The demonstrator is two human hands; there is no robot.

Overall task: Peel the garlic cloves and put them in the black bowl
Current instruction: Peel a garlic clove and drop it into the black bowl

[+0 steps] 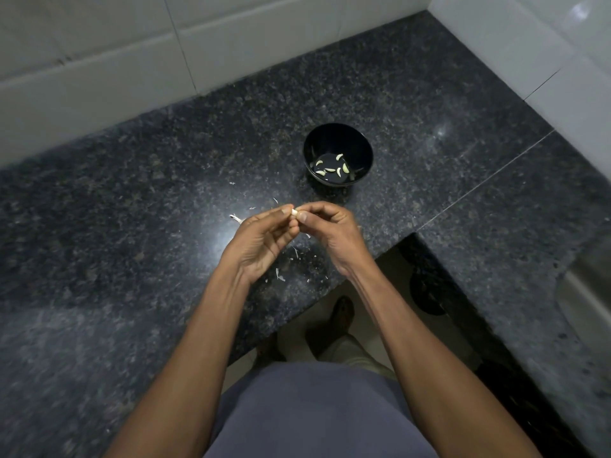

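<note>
your left hand (264, 241) and right hand (330, 231) meet above the dark speckled counter (132, 193), fingertips together. between them you pinch one small pale garlic clove (294, 212): the left thumb and forefinger curl onto it from one side, the right thumb and forefinger close on it from the other. the rest of the fingers on both hands are bent in toward the palms. whether the clove has any skin left on it is too small to tell.

the black bowl (338, 155) stands on the counter beyond your hands, a little to the right, apart from them. several peeled cloves (333, 166) lie scattered on its bottom.

thin white scraps of garlic skin (279, 275) lie on the counter below and around your hands, some near the counter's front edge, a few more beside your left fingers.

white wall tiles (99, 61) run behind the counter and along the right side.
</note>
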